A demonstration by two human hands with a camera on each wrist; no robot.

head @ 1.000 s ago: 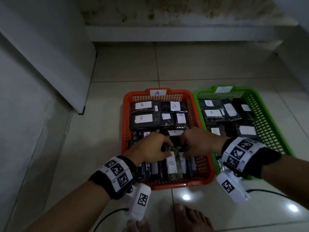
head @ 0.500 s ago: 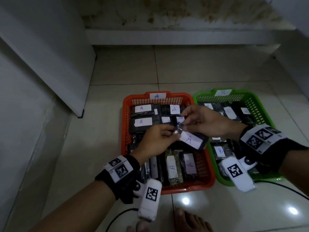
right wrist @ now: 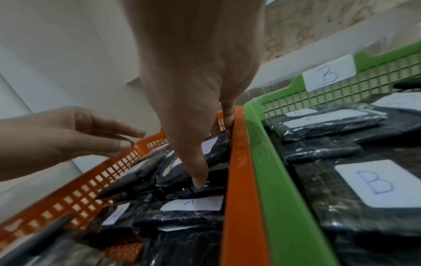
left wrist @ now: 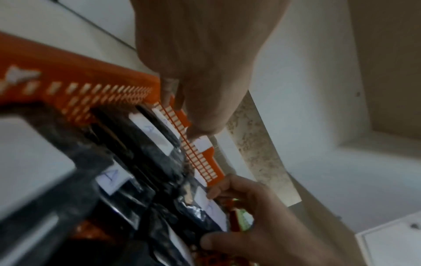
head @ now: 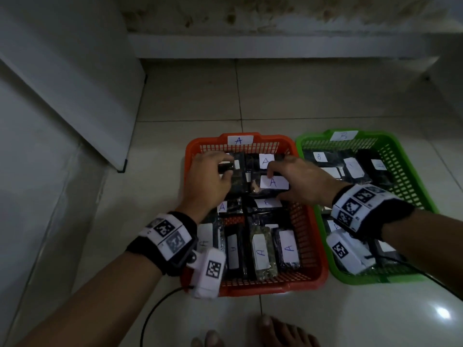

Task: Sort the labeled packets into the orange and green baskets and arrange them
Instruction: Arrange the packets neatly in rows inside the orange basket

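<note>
The orange basket tagged A holds several dark packets with white A labels. Beside it on the right, the green basket tagged B holds B packets. My right hand grips a dark A packet low over the far right part of the orange basket, fingertips on its label and thumb under its near edge. My left hand is over the far left corner, thumb and fingers curled round a small dark packet. In the right wrist view my right index finger presses down on packets beside the orange rim.
Both baskets stand side by side on a pale tiled floor. A white panel leans along the left, and a raised ledge runs across the back. Bare feet are at the near edge, and a cable trails from each wrist.
Both hands lifted an A packet from the middle of the orange basket and carried it farther back. Now the right hand holds it alone, low over the far rows; the left hand moved to the far left corner.
</note>
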